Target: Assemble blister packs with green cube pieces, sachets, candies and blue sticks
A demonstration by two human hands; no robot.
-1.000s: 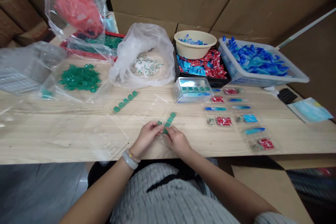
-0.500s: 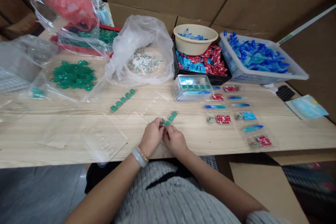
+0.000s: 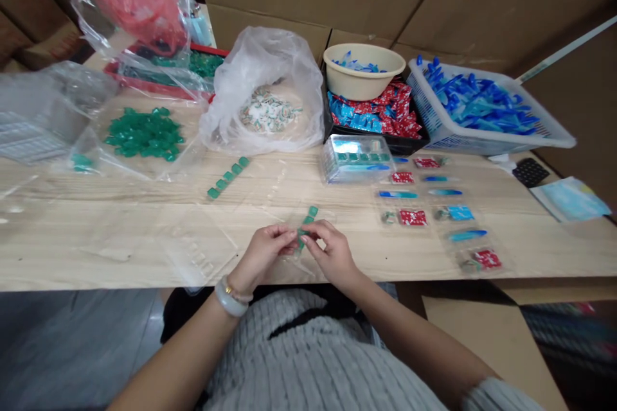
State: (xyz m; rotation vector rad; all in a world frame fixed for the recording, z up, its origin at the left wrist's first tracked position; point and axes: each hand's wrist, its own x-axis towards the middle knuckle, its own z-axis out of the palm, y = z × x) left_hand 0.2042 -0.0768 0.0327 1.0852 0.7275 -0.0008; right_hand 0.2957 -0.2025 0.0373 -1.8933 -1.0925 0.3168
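Observation:
In front of me is a clear plastic tray (image 3: 297, 255) with a slanting row of green square pieces (image 3: 313, 211) in it. My right hand (image 3: 333, 252) has its thumb and forefinger on one of the green pieces in that row. On the other side, my left hand (image 3: 263, 255) is closed, its fingertips pinched at the tray's left edge; what lies between them is mostly hidden. A second clear tray with a row of green pieces (image 3: 228, 177) lies farther left. Bare clear trays (image 3: 200, 258) lie beside my left forearm.
A pile of green pieces (image 3: 144, 133) lies on plastic at left. Behind are a bag of small pieces (image 3: 270, 109), a cream bowl (image 3: 364, 80), a black bin of red and blue packets (image 3: 409, 131) and a white basket (image 3: 496, 135). Filled trays (image 3: 448, 225) lie at right.
My left hand has shifted left and down, away from my right hand. My right fingers have moved up onto the row of green pieces. The camera view has shifted slightly.

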